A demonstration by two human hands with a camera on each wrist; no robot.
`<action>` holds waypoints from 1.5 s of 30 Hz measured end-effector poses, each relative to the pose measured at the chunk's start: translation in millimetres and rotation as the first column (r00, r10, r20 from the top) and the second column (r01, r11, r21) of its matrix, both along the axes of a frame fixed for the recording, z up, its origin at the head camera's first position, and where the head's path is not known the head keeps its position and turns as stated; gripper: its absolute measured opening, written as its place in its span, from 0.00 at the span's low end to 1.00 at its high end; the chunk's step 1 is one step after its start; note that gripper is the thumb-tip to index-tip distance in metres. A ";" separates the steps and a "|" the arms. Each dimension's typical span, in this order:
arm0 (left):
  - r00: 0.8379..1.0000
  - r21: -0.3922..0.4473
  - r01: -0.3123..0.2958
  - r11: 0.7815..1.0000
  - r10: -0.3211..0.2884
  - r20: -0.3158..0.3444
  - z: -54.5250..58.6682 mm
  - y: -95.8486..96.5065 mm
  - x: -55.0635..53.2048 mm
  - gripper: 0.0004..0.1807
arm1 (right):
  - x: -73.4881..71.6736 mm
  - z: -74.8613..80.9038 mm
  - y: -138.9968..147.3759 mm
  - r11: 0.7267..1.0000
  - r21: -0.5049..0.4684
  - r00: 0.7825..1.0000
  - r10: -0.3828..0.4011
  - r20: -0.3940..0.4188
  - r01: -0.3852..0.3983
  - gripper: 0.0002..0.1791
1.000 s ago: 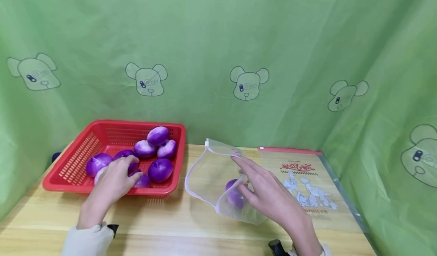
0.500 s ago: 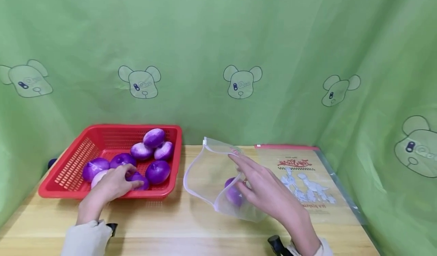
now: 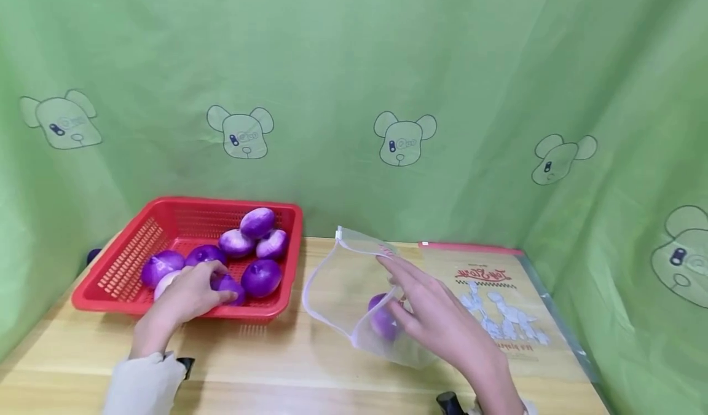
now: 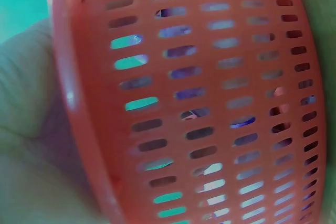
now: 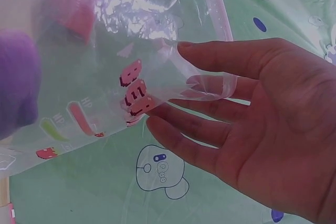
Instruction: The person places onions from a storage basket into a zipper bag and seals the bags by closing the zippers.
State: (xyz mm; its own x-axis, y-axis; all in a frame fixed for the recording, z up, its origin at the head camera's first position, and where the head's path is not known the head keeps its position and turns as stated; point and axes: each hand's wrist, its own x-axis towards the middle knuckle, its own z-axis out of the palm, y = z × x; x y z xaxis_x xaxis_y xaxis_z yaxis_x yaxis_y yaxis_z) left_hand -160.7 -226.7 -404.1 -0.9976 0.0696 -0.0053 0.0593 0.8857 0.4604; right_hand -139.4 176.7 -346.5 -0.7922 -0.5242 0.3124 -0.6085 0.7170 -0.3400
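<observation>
My left hand [image 3: 187, 293] reaches over the near rim of a red plastic basket [image 3: 118, 304]. Its thumb and fingers are curled round a purple onion [image 3: 232, 291] low in the basket. The left wrist view shows mostly the slotted basket wall [image 4: 210, 77], which hides the fingers. My right hand [image 3: 442, 316] pinches the edge of a clear zip bag [image 3: 337, 298], whose mouth gapes toward the basket. One purple onion [image 3: 383, 321] lies inside this bag. In the right wrist view, the thumb and fingers of my right hand [image 5: 262, 114] hold the printed plastic [image 5: 136, 95].
Several other purple and white onions [image 3: 261, 278] lie in the basket, some stacked at its back right. A second, flat zip bag [image 3: 498, 304] with a dinosaur print lies on the wooden table [image 3: 287, 372]. A green curtain [image 3: 326, 64] stands behind and at both sides.
My left hand has sunk slightly, and its fingers have come round the near onion. My right hand keeps hold of the bag. The whole head view shifted slightly and came back.
</observation>
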 end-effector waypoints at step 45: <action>0.756 0.044 0.347 0.937 -0.252 -0.604 32.5 129.2 44.5 0.34 | -5.8 -10.8 -5.2 1.000 -0.013 1.000 -0.013 0.005 0.013 0.42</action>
State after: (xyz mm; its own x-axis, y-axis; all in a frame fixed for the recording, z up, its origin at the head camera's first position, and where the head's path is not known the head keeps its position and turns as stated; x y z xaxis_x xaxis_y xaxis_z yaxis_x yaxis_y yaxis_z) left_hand -116.2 -97.5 -371.6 -0.7331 0.3180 0.6013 0.6078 0.7031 0.3692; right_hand -145.2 171.6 -357.3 -0.8005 -0.5099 0.3149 -0.5975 0.7203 -0.3524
